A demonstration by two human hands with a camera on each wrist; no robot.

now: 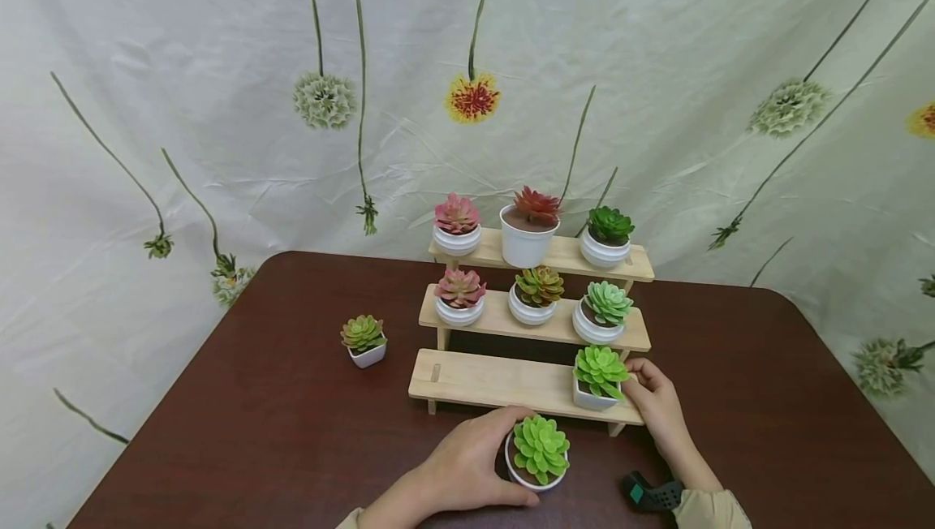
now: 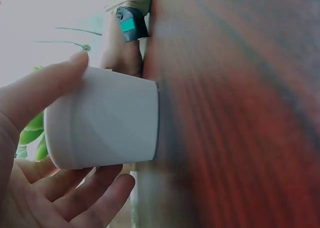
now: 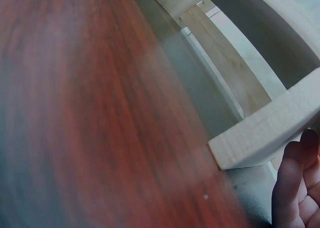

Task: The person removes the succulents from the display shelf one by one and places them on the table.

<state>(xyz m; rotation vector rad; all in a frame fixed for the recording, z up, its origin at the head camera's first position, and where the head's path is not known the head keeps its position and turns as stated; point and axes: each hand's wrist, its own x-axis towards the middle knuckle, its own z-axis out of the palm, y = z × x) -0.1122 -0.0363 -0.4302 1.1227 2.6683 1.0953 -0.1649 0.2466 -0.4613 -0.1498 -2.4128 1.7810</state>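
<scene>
On the table in front of the stand, my left hand (image 1: 478, 464) grips a round white pot (image 2: 107, 120), thumb on one side and fingers on the other. A bright green succulent (image 1: 541, 449) fills the pot. My right hand (image 1: 657, 399) is at the right end of the wooden stand's lowest shelf (image 1: 497, 379). Its thumb and fingertips lie against the right side of a square white pot (image 1: 595, 401) with a light green succulent (image 1: 601, 370). Whether they pinch that pot is hidden; in the right wrist view the bent fingers (image 3: 295, 183) show beside the shelf's end.
Potted succulents stand on the two upper shelves, among them a red one (image 1: 536, 204) in a taller pot. A small square-potted succulent (image 1: 363, 334) sits on the table (image 1: 292, 432) left of the stand. A black wristband (image 1: 653, 494) is at my right wrist. Behind hangs a flowered cloth (image 1: 241, 107).
</scene>
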